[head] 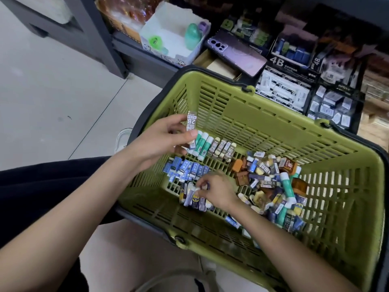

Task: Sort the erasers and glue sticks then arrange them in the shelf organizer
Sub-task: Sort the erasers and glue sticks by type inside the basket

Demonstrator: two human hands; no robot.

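While small dark-sleeved erasers [194, 200] are pinched by the right hand [216, 191] at the near floor of the olive-green slatted plastic basket [273, 114], a slim grey-sleeved 2B eraser [192, 128] is gripped upright by the left hand [157, 142], above a row of white-and-green glue sticks [202, 144]. Such pieces are judged light, firm and slick-wrapped, best pinched across the long sides at mid-length. Beyond, the black compartmented shelf organizer [355, 114] stands apart.

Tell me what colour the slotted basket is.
The basket is olive green, seen best in the head view.
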